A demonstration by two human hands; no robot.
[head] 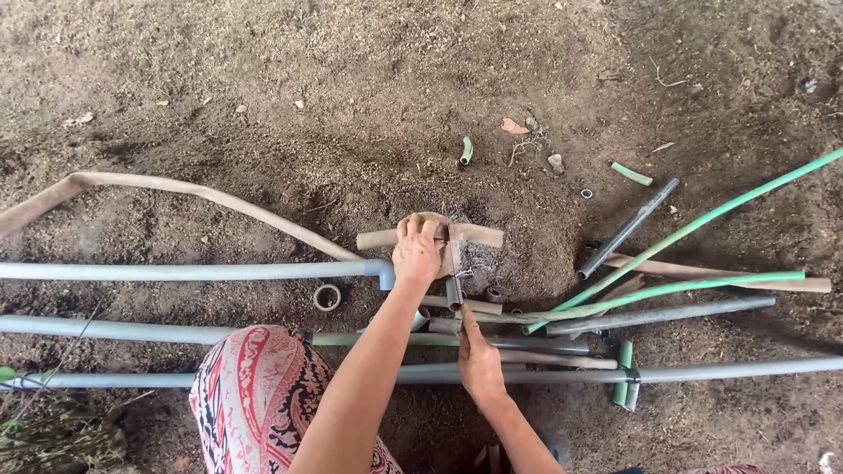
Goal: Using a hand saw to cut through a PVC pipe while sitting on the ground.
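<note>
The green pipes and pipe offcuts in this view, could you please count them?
5: two long pipes right, an upright stub below them, and two scraps on the dirt beyond; more may lie hidden.
</note>
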